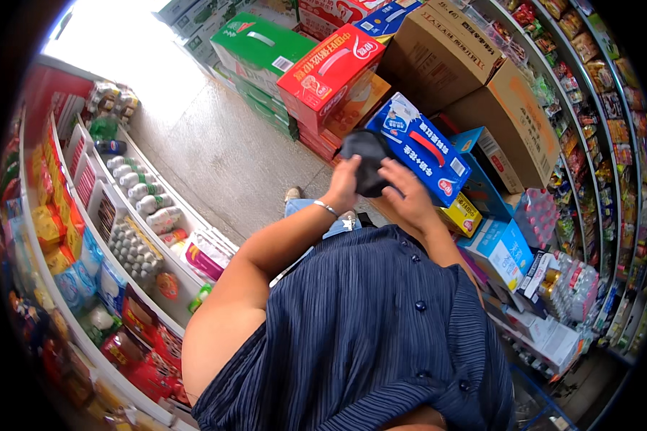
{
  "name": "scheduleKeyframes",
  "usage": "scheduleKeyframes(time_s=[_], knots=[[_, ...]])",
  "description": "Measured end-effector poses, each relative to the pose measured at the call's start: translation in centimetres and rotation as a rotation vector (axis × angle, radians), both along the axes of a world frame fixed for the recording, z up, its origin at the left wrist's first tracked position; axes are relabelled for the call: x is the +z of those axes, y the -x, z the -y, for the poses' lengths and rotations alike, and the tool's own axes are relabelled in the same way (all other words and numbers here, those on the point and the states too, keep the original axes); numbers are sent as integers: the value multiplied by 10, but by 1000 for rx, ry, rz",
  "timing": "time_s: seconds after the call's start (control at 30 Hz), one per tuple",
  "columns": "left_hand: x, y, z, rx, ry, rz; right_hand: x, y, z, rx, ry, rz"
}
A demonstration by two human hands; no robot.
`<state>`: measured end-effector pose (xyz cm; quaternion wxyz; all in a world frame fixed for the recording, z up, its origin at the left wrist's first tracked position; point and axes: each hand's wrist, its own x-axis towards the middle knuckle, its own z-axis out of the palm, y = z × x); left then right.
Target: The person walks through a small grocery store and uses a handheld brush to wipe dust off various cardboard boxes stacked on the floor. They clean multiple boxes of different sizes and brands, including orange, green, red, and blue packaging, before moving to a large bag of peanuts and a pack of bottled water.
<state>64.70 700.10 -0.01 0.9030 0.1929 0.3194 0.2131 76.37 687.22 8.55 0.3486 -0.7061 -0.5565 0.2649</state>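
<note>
In front of my torso, a soft-looking black item (364, 161), perhaps cloth or a pouch, is between my two hands. My left hand (344, 183), with a silver bracelet at the wrist, holds its left edge. On the other side, my right hand (410, 193) has its fingers spread, with the fingertips at the item's right edge; blur hides whether they grip it. Just beyond my right hand lies a blue carton with a red handle (427, 148). A red carton (331, 70) stands farther off, above the black item in the view.
A green carton (261, 46) and large brown cardboard boxes (445, 54) are stacked ahead and to the right. Shelves of packaged snacks (604, 75) line the far right. At left, white shelving holds bottles (151, 202), eggs (135, 248) and bags. Grey floor (215, 145) shows between.
</note>
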Motion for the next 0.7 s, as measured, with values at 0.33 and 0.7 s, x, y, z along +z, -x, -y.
scheduleKeyframes(time_s=[0.33, 0.7], knots=[[-73, -58, 20, 489, -738, -728, -63, -97, 26, -297, 120, 684], [-101, -106, 206, 82, -558, -413, -70, -95, 27, -244, 130, 676]])
